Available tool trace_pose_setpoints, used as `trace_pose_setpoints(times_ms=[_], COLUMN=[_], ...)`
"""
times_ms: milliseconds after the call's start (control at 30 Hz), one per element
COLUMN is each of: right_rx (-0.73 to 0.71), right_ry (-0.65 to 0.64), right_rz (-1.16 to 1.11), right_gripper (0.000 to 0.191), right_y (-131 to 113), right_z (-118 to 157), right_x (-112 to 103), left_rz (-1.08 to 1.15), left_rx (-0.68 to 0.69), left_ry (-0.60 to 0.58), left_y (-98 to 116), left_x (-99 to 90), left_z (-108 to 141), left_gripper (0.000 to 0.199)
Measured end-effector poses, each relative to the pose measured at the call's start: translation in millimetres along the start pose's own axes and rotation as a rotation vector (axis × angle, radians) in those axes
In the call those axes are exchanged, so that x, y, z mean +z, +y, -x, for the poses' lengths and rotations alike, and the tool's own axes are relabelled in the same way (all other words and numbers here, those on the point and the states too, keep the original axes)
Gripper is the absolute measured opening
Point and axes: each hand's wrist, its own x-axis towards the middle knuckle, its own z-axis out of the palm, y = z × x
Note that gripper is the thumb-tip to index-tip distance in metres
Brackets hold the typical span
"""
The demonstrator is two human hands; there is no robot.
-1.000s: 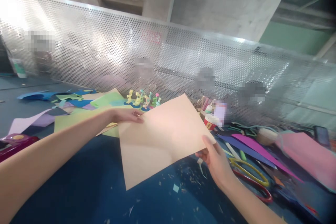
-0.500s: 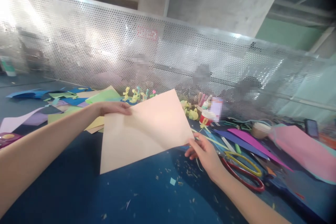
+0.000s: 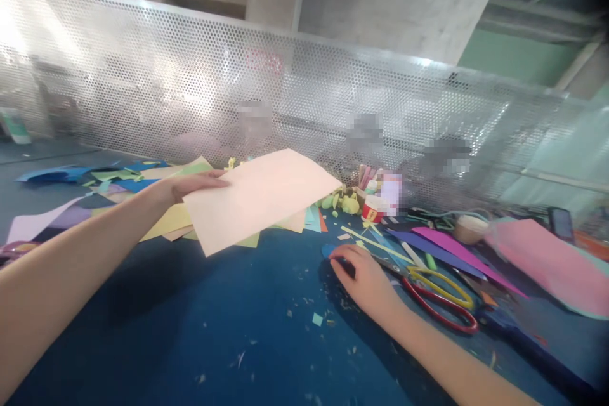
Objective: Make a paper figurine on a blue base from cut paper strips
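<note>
My left hand (image 3: 202,183) pinches the left edge of a pale cream sheet of paper (image 3: 266,193), holding it up off the table and tilted. The sheet's right corner is free and reaches toward the yellow figures. Low over the table, my right hand (image 3: 359,269) is closed, thumb and fingertips together. A small blue round piece (image 3: 327,250) shows right at these fingertips; its kind is unclear. Beside the right hand lie scissors with one yellow and one red handle loop (image 3: 445,301).
Coloured paper sheets (image 3: 166,222) are spread at the left. Small yellow figures (image 3: 349,203) and a red-and-white tub (image 3: 373,209) stand at the back. Purple and magenta sheets (image 3: 457,254), a pink sheet (image 3: 547,266) and a phone (image 3: 561,225) lie right. A perforated metal screen (image 3: 190,89) bounds the far side.
My right hand has let go of the paper and moved down, its fingers now closed by a blue piece. The sheet, held only by my left hand, has swung up and back.
</note>
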Motion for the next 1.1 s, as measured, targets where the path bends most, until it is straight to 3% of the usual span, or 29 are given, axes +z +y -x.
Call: trace_pose_setpoints(times_ms=[100,333,467,633,800,967,1100], right_rx=[-0.131,-0.074,-0.055,-0.086,-0.055,-0.048,0.099], right_ry=[-0.037,-0.078,-0.039,0.029,0.011,0.016,0.036], right_rz=[0.281,0.476,0.422,0.251,0.14,0.104,-0.028], right_gripper=[0.02,0.037,0.042,0.047,0.05,0.044,0.036], right_y=[0,5,8,3,-5,2,10], right_z=[2,2,4,6,7,8,5], right_x=[3,5,4,2,0,-1,-3], left_rz=[0.023,0.008,0.033,0.093,0.147,0.22,0.302], left_rx=[-0.014,-0.071,-0.104,-0.077,-0.035,-0.044,0.07], left_ry=[0.0,-0.063,-0.138,-0.12,-0.211,-0.352,-0.42], left_y=[0,-6,-13,-17,-15,-10,-8], left_x=[-2.6,1.9,1.4,6.6,25.4,47.9,65.0], left_z=[5,6,-1,-7,-8,-14,-14], left_gripper=[0.053,0.038,0.035,0.053,0.07,0.079,0.077])
